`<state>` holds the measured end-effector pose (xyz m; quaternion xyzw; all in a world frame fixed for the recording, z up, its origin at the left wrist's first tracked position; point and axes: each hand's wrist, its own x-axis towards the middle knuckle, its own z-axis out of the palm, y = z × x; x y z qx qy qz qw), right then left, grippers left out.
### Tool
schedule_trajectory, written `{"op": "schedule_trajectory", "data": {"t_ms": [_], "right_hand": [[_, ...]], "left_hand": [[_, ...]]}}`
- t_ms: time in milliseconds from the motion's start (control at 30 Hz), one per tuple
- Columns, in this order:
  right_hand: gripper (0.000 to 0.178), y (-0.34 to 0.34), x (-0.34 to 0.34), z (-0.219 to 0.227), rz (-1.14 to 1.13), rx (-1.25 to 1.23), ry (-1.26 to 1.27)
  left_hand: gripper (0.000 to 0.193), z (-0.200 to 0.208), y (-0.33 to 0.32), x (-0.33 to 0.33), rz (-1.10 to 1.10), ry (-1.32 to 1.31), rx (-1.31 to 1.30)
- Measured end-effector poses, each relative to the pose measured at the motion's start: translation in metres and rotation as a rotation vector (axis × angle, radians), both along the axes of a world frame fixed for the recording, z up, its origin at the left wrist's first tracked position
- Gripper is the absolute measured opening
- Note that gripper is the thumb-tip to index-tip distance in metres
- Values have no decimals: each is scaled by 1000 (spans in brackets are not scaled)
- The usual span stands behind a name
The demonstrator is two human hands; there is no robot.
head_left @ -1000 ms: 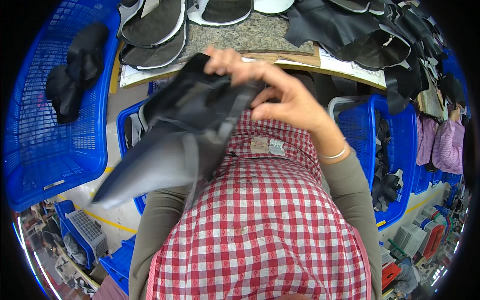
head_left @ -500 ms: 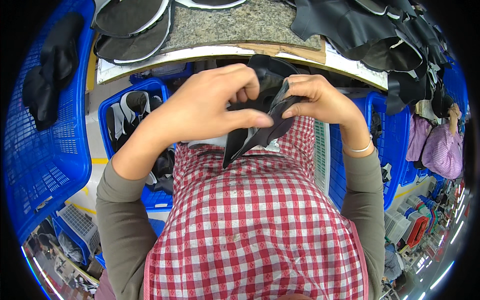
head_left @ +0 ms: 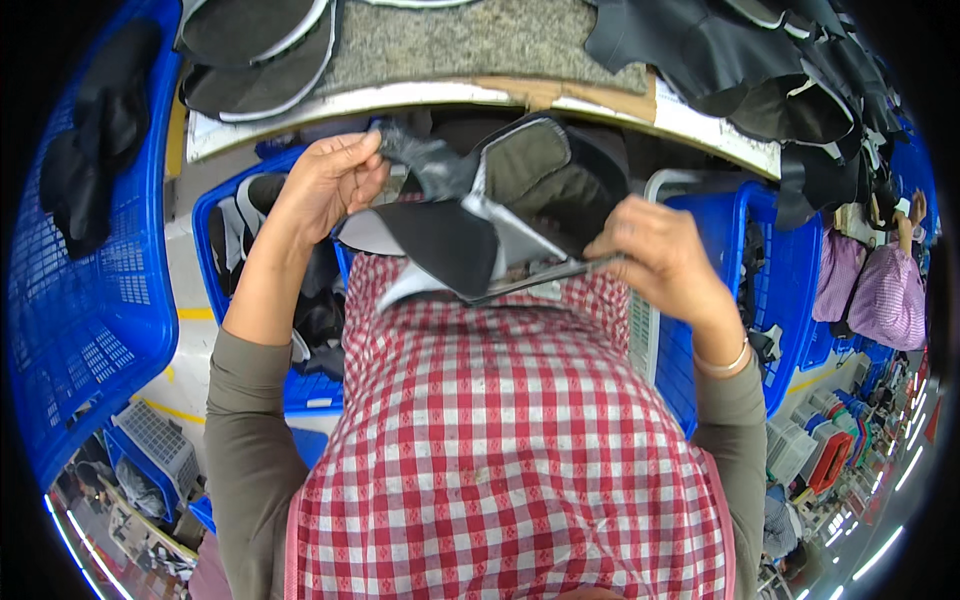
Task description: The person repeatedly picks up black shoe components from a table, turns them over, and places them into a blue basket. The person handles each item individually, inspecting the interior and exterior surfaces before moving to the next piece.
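I hold a dark shoe upper (head_left: 490, 215) with a grey lining and pale edge spread open in front of my chest, just below the workbench edge (head_left: 420, 95). My left hand (head_left: 335, 180) pinches its left end, fingers closed on the crumpled grey fabric. My right hand (head_left: 655, 250) grips its lower right edge, with a bracelet on that wrist. A red and white checked apron (head_left: 510, 440) fills the lower middle.
Blue plastic crates stand at the left (head_left: 80, 300), under the bench (head_left: 225, 250) and at the right (head_left: 745, 290), holding dark shoe parts. Dark uppers (head_left: 790, 100) and soles (head_left: 255, 40) lie on the bench. Another person in pink (head_left: 885, 290) is at the far right.
The folded upper has been spread open and pulled wider. My left hand moved left and up to its end, my right hand moved right and down along its edge.
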<state>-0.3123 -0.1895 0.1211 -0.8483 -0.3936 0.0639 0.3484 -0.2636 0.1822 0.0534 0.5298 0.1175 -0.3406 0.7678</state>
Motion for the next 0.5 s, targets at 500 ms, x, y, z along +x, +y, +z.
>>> {"op": "schedule_trajectory", "data": {"t_ms": [500], "right_hand": [[30,-2,26,-1,-1,-86,131]], "left_hand": [[78,49,-71,-33,-492,-1358,471]]}}
